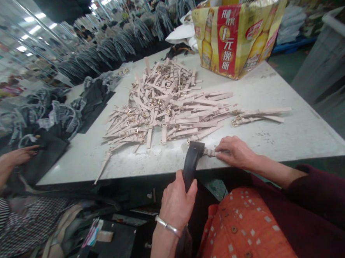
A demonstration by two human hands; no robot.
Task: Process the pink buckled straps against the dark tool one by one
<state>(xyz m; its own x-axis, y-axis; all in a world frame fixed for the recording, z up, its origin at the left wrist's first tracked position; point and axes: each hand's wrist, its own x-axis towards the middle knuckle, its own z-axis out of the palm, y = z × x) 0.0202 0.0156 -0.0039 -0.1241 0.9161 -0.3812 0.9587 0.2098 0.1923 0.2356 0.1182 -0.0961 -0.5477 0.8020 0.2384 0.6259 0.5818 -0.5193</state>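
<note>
Looking over the worktable (pixel 278 142), we find the beer carton (pixel 228 44) standing at its far right and the heap of pale buckled straps (pixel 171 102) sprawling across the middle. At the left, a co-worker's hand (pixel 22 155) rests on dark fabric. Our left hand (pixel 177 200) is closed around the lower end of a black strap-like piece (pixel 192 163), and that one leans up and away from us, tilting slightly right, its squared tip pointing at the heap, just over the table's near edge. Our right hand (pixel 235 150), fingertips together, pinches a small pale strap (pixel 211 152) at that tip. Its long axis lies sideways, roughly along the near edge, free end toward the black tip; whether it passes under or through, we can't tell.

Trouble from here? We'd say a loose pinch could let the small one twist or slip, and with the edge so close, either piece might drop off it. Those loose straps nearest the tip could snag too, buckles catching if it swings leftward.
</note>
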